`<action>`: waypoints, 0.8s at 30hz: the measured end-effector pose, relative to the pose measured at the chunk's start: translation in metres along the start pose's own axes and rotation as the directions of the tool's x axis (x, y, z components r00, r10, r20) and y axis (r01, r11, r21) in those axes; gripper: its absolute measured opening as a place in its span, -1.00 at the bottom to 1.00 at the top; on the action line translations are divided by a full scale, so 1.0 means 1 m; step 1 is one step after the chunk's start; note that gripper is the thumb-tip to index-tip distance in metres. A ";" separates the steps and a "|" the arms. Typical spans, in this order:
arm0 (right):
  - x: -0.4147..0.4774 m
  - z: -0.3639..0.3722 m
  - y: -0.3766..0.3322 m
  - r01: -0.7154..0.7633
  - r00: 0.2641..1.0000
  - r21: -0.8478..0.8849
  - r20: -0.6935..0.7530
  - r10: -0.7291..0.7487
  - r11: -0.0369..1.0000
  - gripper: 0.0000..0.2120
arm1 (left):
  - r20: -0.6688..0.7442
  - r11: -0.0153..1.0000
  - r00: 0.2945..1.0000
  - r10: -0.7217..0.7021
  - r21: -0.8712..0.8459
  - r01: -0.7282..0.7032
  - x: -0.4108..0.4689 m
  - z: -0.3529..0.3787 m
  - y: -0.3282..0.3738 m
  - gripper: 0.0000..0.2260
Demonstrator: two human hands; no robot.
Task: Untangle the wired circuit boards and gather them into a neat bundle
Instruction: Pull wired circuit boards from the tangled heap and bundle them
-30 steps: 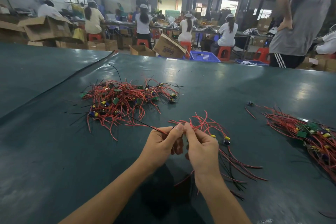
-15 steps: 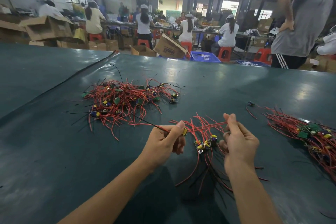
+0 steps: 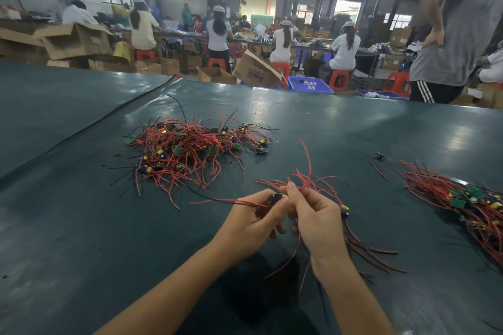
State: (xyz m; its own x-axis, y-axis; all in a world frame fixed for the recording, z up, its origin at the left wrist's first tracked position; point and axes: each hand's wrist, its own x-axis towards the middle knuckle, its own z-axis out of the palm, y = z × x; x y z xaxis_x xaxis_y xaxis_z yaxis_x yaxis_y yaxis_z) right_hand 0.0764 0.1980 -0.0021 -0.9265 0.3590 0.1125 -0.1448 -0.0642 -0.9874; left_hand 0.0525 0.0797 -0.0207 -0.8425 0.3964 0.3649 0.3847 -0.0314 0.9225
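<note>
A bunch of wired boards (image 3: 309, 181) is held above the surface (image 3: 81, 226), nearer than the tangled pile (image 3: 190, 149) and to its right. One small board is pinched in the curled fingers of the left hand (image 3: 247, 223). Red wires are pinched between thumb and forefinger of the right hand (image 3: 318, 223), which touches the left. A straighter heap (image 3: 468, 198) is laid far right of the pile.

Bare left grip (image 3: 250, 221); bare right grip (image 3: 317, 223); bare forearms (image 3: 174, 288)

Red wires (image 3: 315, 185), dark green table (image 3: 81, 226)
</note>
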 end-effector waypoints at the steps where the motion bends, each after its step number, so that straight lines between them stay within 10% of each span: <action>1: 0.002 -0.002 0.000 -0.002 0.999 0.023 -0.034 0.003 1.000 -0.70 | 0.027 0.996 1.000 0.015 0.084 -0.017 -0.001 -0.001 -0.002 -0.87; 7: 0.011 -0.020 -0.006 -0.034 0.992 0.244 -0.113 0.063 0.969 -0.71 | -0.058 0.834 0.998 0.028 0.551 0.008 -0.001 -0.016 -0.015 -0.69; 10: 0.015 -0.032 -0.003 0.017 0.994 -0.113 -0.107 -0.029 0.993 -0.70 | -0.165 0.714 0.977 0.133 0.699 0.021 0.003 -0.035 -0.022 -0.82; 15: 0.007 -0.032 0.003 0.047 0.989 -0.743 -0.057 -0.133 0.667 -0.76 | -0.330 0.442 0.944 0.007 0.848 0.293 0.009 -0.073 -0.038 -0.60; 19: 0.002 -0.028 0.000 0.049 0.988 -0.867 -0.032 -0.154 0.495 -0.54 | -0.381 0.253 0.898 -0.221 0.866 0.431 0.011 -0.090 -0.051 -0.47; 24: 0.001 -0.026 0.002 0.115 0.979 -0.839 0.003 -0.206 0.531 -0.51 | -0.383 0.176 0.894 -0.233 0.888 0.426 0.016 -0.095 -0.056 -0.48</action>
State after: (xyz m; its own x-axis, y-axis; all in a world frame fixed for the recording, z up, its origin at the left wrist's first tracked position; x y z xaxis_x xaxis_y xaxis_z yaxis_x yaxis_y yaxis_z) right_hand 0.0838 0.2222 -0.0067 -0.8780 0.3615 0.3138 0.1083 0.7885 -0.6054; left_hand -0.0181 0.0003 -0.0545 -0.9872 0.0105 0.1594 0.0436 0.9777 0.2055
